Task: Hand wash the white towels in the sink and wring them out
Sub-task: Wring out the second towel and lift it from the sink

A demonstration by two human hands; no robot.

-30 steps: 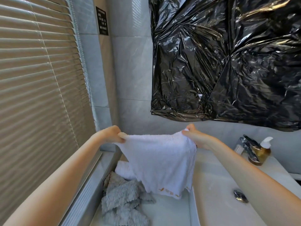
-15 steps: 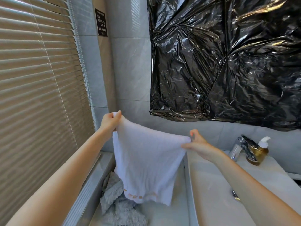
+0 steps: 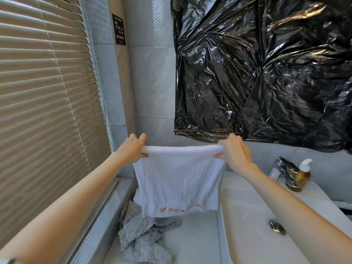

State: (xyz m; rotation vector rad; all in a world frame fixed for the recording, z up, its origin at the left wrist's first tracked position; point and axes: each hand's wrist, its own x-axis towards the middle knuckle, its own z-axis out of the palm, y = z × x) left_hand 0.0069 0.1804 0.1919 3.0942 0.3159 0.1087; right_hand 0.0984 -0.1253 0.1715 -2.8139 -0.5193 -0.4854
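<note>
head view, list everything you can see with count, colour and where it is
white terry towel: 1, white with orange embroidery near its lower hem, held up spread over the counter left of the sink
grey fluffy cloth: 1, grey, heaped on the counter below the towel
white sink basin: 1, white, at right
metal drain plug: 1, silver, in the basin
chrome tap: 1, silver, behind the basin
amber pump bottle: 1, amber with white pump, beside the tap
black plastic sheet: 1, black, on the wall
slatted window blind: 1, beige, at left
dark wall sign: 1, upper wall
left hand: grips the towel's top left corner
right hand: grips the top right corner
</note>
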